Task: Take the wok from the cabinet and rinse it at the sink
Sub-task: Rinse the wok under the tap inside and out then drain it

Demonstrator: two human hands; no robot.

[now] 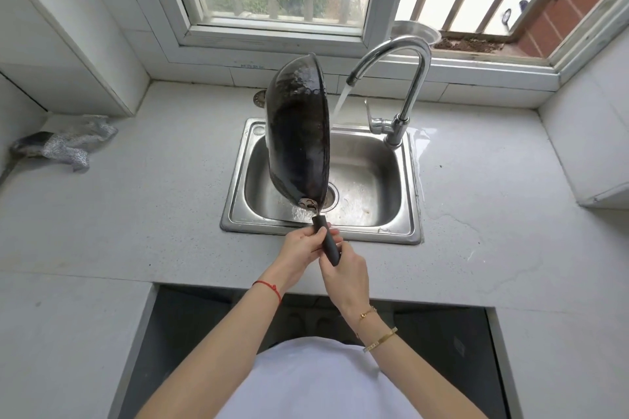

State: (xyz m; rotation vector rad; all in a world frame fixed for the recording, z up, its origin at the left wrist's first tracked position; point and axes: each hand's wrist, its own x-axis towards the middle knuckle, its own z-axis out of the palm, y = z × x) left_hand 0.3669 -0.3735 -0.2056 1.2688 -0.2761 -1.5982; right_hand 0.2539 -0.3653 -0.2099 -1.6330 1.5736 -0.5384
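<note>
A black wok (297,136) stands on its edge over the steel sink (238,214), its dark rounded underside turned to the left and its rim toward the tap. Both hands hold its black handle (327,241) at the sink's front edge: my left hand (301,247) grips it from the left, my right hand (345,270) lower down from the right. The chrome tap (401,78) is running, and its stream falls just behind the wok's rim on the right side. The wok's inner face is hidden from me.
A crumpled grey cloth (73,144) lies on the pale worktop (136,214) at far left. A metal bowl (413,31) sits on the windowsill behind the tap. Water has pooled on the worktop right of the sink. A dark open cabinet (190,333) gapes below.
</note>
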